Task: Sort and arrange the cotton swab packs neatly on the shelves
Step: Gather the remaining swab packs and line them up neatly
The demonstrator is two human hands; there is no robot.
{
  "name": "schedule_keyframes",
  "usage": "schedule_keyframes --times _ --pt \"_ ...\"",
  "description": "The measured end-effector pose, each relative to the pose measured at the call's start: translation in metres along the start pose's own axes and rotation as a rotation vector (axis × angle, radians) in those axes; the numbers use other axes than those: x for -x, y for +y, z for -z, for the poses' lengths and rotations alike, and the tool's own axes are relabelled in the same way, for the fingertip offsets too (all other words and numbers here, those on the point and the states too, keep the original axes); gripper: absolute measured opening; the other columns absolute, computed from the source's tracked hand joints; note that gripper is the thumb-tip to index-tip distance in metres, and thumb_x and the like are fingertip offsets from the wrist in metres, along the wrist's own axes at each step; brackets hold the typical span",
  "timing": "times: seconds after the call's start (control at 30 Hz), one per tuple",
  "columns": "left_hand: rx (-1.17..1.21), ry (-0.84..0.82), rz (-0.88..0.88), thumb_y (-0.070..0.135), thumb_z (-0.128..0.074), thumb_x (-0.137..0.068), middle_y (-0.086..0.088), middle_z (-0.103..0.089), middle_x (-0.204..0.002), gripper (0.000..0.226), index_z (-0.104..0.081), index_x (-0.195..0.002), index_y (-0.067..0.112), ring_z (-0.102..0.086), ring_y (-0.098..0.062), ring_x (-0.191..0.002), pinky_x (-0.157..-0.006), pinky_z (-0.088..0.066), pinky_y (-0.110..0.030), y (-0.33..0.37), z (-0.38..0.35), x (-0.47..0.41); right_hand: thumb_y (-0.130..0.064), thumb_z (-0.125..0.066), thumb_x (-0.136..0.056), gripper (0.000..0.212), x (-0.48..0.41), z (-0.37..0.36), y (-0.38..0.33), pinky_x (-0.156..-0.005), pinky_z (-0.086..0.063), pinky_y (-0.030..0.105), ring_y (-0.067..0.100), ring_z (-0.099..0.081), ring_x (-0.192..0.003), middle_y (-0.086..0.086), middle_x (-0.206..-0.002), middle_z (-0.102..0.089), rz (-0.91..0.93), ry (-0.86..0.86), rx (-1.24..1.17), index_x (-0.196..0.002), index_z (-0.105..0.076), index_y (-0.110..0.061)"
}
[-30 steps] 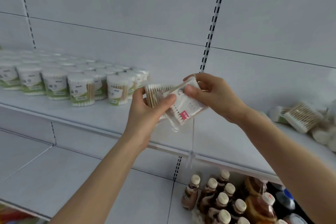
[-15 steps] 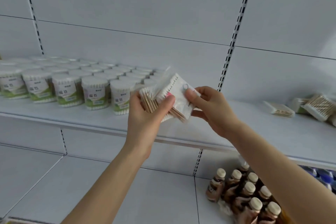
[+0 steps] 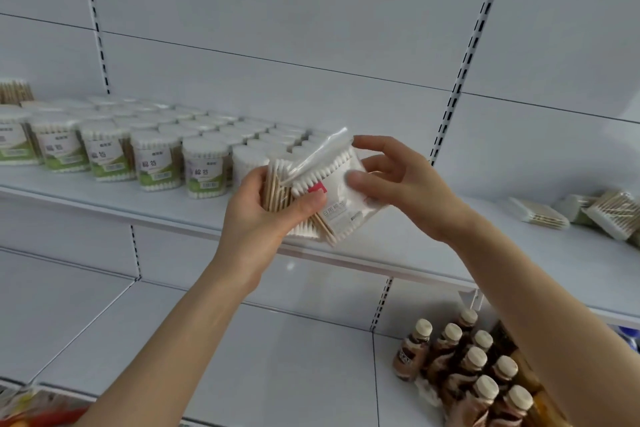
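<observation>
Front pack (image 3: 346,198) has slid right off the stack (image 3: 277,184), held above the shelf (image 3: 571,250). Your left hand (image 3: 263,218) grips the stack, right hand (image 3: 405,191) pinches the front one. Square edges first, set beside the tubs (image 3: 156,163).

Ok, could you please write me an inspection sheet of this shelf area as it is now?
Surface: white shelf, front strip bare.
Job's things: held packs in both hands; tubs in rows at left; loose packs lying unsorted at right.
Clutter: nothing seen.
Hands: left hand grips the stack; right hand pinches the front pack.
Cables: nothing seen.
Surroundings: white back panel with slotted upright; bottles on lower shelf.
</observation>
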State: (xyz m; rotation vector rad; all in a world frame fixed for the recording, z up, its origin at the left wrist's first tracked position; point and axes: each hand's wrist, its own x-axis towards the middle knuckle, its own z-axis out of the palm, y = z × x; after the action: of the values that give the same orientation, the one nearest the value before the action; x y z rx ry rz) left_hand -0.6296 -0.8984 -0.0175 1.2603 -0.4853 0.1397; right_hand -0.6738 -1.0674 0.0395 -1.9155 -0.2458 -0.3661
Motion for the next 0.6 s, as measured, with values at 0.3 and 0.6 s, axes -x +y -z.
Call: schedule_keyframes --times 0.3,0.6 --pt "0.292 0.096 0.164 0.025 -0.062 -0.071 0.002 -0.073 -0.080 0.027 -0.064 -0.093 0.011 -0.069 -0.010 -0.075 -0.062 -0.056 -0.025 0.009 0.027 0.015 0.003 -0.061 -0.083 0.032 -0.019 -0.021 -0.002 -0.061 -0.054 0.028 0.016 -0.061 -0.068 0.011 -0.085 -0.058 0.020 -0.141 -0.069 -0.096 -0.057 -0.026" --pt "0.462 0.367 0.257 0.040 -0.054 -0.080 -0.013 -0.069 -0.106 0.047 -0.058 -0.118 0.012 -0.066 -0.033 -0.100 -0.067 -0.058 -0.046 0.044 0.179 0.044 -0.006 -0.062 -0.085 0.011 -0.067 -0.166 -0.023 -0.057 -0.053 0.023 0.013 -0.064 -0.062 0.004 -0.076 -0.066 0.056 -0.183 -0.222 -0.084 -0.055 -0.014"
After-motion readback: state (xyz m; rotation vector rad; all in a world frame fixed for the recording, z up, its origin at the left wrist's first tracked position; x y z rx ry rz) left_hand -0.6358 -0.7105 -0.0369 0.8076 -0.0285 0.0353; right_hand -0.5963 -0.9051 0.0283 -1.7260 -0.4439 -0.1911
